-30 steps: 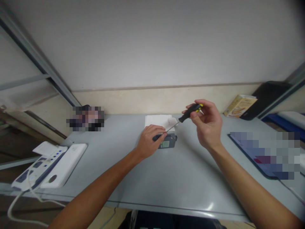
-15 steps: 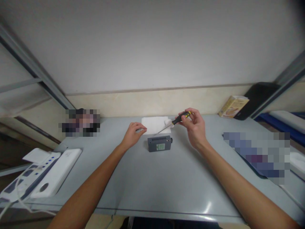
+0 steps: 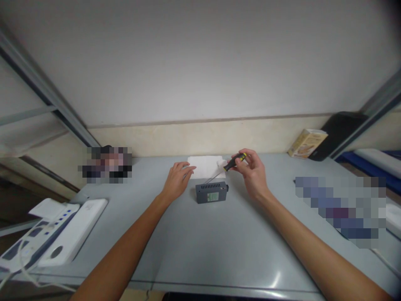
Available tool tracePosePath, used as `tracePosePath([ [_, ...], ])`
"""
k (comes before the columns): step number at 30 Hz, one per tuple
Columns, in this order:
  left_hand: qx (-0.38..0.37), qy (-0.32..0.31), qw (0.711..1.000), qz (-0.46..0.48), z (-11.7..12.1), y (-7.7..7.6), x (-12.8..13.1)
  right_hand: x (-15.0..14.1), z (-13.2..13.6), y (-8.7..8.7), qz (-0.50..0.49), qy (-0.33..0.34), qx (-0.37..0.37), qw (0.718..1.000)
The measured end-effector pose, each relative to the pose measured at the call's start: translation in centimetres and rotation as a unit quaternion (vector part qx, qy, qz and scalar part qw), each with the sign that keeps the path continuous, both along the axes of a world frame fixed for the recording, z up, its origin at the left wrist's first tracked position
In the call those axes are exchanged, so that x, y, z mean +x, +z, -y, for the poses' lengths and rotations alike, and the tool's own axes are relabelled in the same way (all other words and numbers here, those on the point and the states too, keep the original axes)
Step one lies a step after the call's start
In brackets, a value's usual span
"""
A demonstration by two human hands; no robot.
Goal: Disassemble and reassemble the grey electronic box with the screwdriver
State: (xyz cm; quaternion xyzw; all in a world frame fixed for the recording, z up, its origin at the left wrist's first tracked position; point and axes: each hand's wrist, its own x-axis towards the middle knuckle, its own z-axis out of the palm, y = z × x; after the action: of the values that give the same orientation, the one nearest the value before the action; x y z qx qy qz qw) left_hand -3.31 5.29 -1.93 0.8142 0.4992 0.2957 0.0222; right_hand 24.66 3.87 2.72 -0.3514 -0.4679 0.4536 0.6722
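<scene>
Between my hands stands a small dark grey metal box (image 3: 202, 196), with vent slots along its top and a green label on its front. My right hand (image 3: 255, 175) is closed around the black-and-yellow handle of a screwdriver (image 3: 234, 162). Its thin shaft points down and left, the tip at the box's top back edge; whether it touches is unclear. My left hand (image 3: 177, 182) holds nothing, fingers apart, just left of the box and beside a white sheet of paper (image 3: 202, 165). A small white lump (image 3: 221, 161) lies on the paper's right side.
On the left lie a white power strip (image 3: 64, 215) with cables and a flat white case (image 3: 89, 217). A yellowish box (image 3: 307, 142) leans by a black object (image 3: 336, 133) at the back right. Blurred-out items are at both sides. A wall closes off the grey table's (image 3: 200, 246) back.
The screwdriver has come down and left, its tip closer to the box's top. My left hand's fingers have spread from a near-pinch. The view has shifted slightly.
</scene>
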Motion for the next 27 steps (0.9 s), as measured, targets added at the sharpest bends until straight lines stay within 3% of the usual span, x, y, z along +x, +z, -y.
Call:
tracePosePath([
  [10,-0.053,0.007,0.999,-0.008,0.1,-0.1,-0.8,0.6,-0.2,0.0,0.000,-0.012,-0.010,1.000],
  [13,-0.034,0.003,0.999,0.005,0.3,0.7,-0.5,0.8,-0.3,0.3,-0.009,-0.014,-0.013,1.000],
  [16,-0.021,-0.032,0.997,0.072,1.0,2.4,0.0,0.9,-0.2,0.7,-0.022,-0.013,-0.018,1.000],
  [18,-0.065,-0.102,0.984,0.133,1.9,3.9,0.5,0.9,-0.2,0.9,-0.031,-0.015,-0.024,0.999],
  [21,-0.223,-0.223,0.937,0.152,3.4,5.6,1.2,0.8,-0.3,0.9,-0.037,-0.030,-0.037,0.998],
  [24,-0.275,-0.237,0.916,0.171,4.4,5.8,2.1,0.9,-0.5,0.6,-0.037,-0.051,-0.056,0.996],
  [27,-0.249,-0.206,0.931,0.168,4.4,4.7,2.8,1.2,-0.9,0.1,-0.041,-0.062,-0.071,0.995],
])
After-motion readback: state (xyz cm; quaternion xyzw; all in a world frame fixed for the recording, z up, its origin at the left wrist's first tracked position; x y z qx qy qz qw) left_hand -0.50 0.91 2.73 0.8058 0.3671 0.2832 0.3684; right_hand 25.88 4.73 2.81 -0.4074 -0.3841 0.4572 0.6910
